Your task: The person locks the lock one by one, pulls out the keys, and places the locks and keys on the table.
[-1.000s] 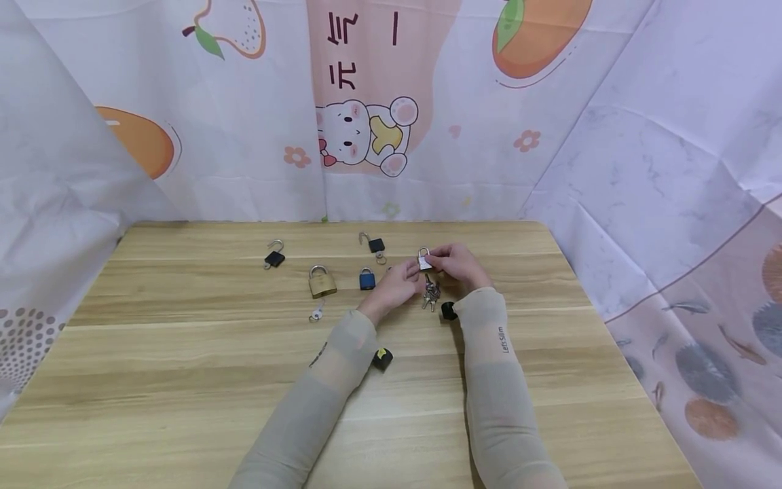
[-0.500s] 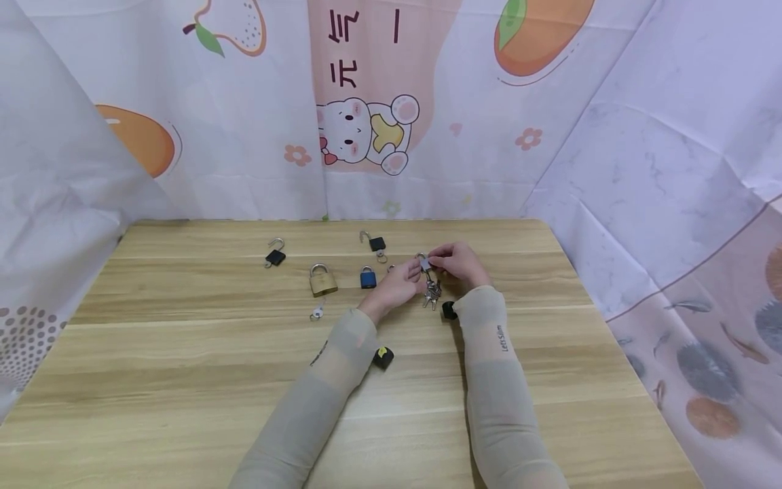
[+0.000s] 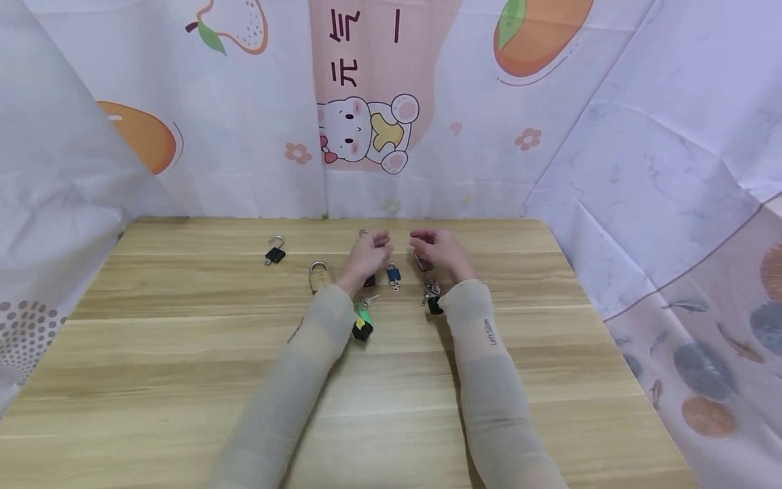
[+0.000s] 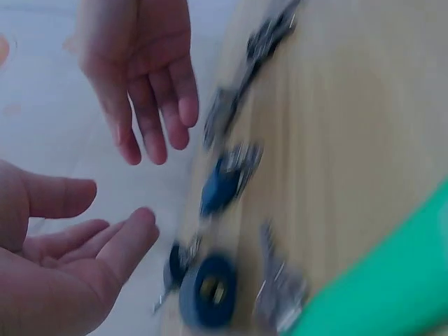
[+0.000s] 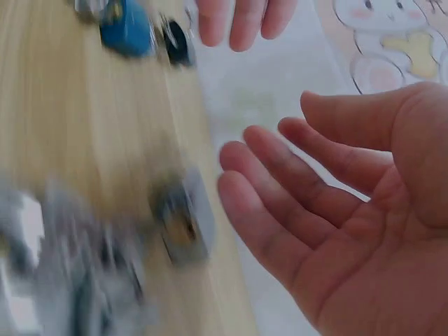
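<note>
My left hand is raised over the back middle of the table, its fingers spread and holding nothing. Facing it, my right hand hovers palm inward, fingers loosely bent, with a gap between the two. Just below the right hand lies a silver padlock, blurred in the right wrist view, and a bunch of keys hangs off its lower end. Between the hands sits a small blue padlock with keys. A larger blue padlock is mostly covered by the left hand, which also hides most of a black padlock behind it.
Left of the hands stand a brass padlock and a black padlock with its shackle swung out. A loose-looking key is by the left wrist. A printed curtain hangs behind the wooden table.
The fingers have let go of the silver padlock, which rests on the table. My left hand has drawn away leftward and up; the right has lifted and shifted slightly left.
</note>
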Action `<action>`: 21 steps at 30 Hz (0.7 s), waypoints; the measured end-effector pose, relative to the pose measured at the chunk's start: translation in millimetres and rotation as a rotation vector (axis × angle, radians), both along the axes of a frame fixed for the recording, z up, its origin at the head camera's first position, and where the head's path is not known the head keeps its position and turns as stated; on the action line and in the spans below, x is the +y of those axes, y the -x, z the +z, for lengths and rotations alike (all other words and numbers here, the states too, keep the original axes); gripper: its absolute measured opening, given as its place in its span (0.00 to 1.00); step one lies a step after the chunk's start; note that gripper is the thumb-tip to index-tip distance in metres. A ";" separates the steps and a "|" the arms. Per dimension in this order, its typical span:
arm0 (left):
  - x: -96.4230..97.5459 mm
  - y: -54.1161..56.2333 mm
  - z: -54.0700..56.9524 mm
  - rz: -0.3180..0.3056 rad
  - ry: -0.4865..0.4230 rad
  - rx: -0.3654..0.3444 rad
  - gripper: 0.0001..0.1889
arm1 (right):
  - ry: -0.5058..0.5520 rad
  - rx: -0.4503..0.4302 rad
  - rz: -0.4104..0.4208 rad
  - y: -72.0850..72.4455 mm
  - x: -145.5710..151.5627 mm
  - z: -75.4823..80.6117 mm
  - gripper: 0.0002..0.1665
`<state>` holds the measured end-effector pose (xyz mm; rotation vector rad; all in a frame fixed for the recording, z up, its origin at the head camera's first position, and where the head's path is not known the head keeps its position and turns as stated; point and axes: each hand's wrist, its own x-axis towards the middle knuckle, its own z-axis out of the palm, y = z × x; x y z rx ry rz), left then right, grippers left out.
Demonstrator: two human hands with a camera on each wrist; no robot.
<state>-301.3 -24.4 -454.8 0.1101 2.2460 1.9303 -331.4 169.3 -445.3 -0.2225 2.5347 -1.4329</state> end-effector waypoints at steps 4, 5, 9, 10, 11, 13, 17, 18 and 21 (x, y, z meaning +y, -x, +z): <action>-17.1 11.1 6.0 0.076 0.049 -0.042 0.26 | 0.085 -0.087 0.069 7.6 -25.0 3.1 0.27; -20.2 13.1 6.5 0.081 0.066 -0.054 0.26 | 0.090 -0.095 0.076 9.7 -30.3 3.8 0.27; -28.1 19.4 6.2 0.116 0.141 -0.079 0.26 | 0.089 -0.125 0.074 17.9 -46.4 4.1 0.27; -29.5 20.6 6.1 0.128 0.148 -0.082 0.26 | 0.085 -0.132 0.067 20.1 -49.0 3.7 0.26; -30.7 21.8 5.8 0.137 0.145 -0.090 0.26 | 0.088 -0.146 0.061 22.4 -51.4 3.1 0.27; -33.6 24.6 5.0 0.149 0.151 -0.112 0.25 | 0.098 -0.175 0.045 26.0 -55.3 1.6 0.26; -37.5 30.6 2.1 0.125 0.011 -0.211 0.15 | 0.078 -0.177 0.011 32.0 -59.1 -3.6 0.24; -38.5 32.4 1.4 0.121 -0.023 -0.236 0.11 | 0.062 -0.165 0.004 33.3 -59.8 -5.4 0.23; -40.2 37.6 0.2 0.141 -0.134 -0.294 0.08 | 0.029 -0.137 -0.011 40.1 -62.1 -10.9 0.20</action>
